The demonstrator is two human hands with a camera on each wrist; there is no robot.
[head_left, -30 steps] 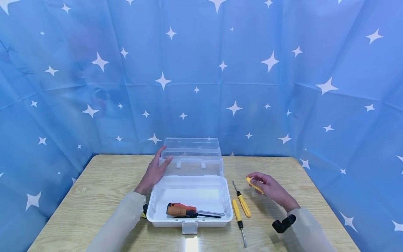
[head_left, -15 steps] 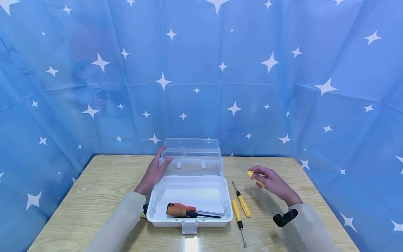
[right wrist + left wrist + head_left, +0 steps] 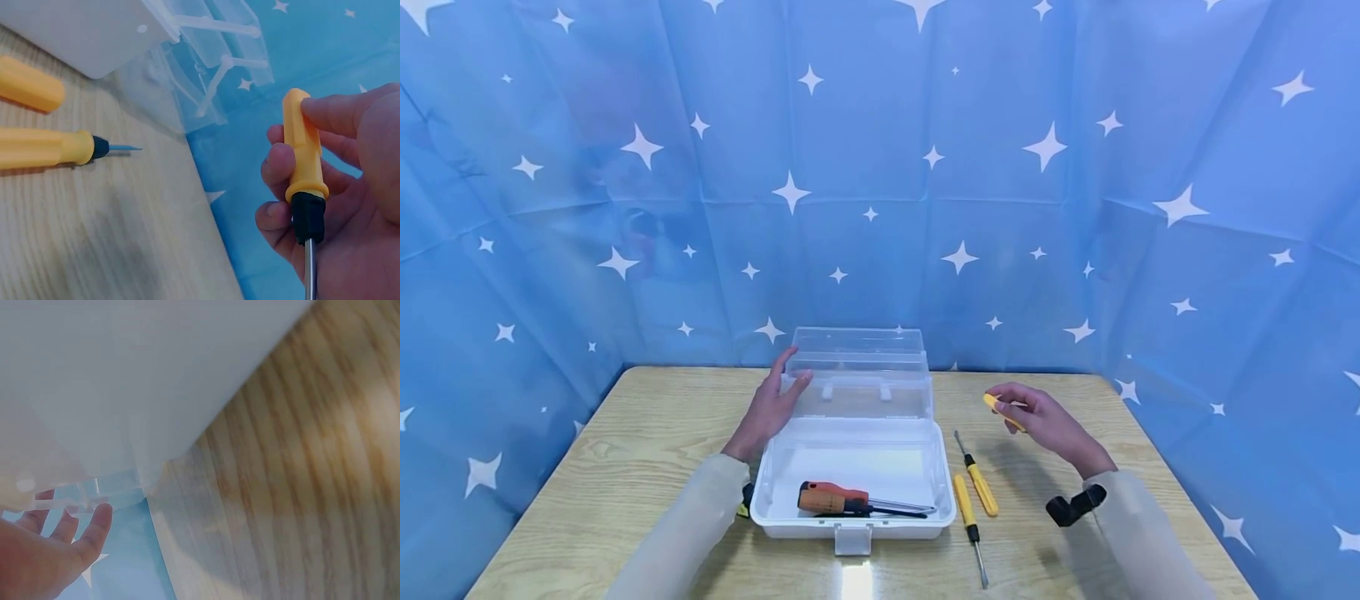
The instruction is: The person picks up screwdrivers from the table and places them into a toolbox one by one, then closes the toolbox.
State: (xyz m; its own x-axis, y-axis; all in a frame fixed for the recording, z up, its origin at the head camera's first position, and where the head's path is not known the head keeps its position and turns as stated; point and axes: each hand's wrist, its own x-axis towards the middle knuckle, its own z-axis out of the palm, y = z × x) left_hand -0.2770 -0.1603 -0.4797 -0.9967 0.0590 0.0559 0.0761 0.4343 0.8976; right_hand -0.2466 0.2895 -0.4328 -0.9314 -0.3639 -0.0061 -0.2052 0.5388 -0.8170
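A white toolbox (image 3: pixel 853 530) stands on the table with its clear lid (image 3: pixel 859 396) raised. At the lid's left edge my left hand (image 3: pixel 769 414) holds on, thumb in front and fingers behind. Two screwdrivers lie in the toolbox, one with a brown handle (image 3: pixel 822 501) and one with a red handle (image 3: pixel 842 491). My right hand (image 3: pixel 1041 423) is above the table, right of the box. It grips a yellow-handled screwdriver (image 3: pixel 304 150) whose metal shaft points back past the palm. Between box and hand lie two more yellow-handled screwdrivers, a farther one (image 3: pixel 981 490) and a nearer one (image 3: pixel 966 502).
The wooden table (image 3: pixel 625 483) carries everything. Behind it hangs a blue curtain (image 3: pixel 880 208) with white stars. A small black and yellow object (image 3: pixel 746 500) is partly hidden behind the left sleeve. The box's front latch (image 3: pixel 853 542) hangs down.
My right hand, with the screwdriver in its grip, has risen away from the table and then shifted slightly left. The left hand and toolbox have stayed put.
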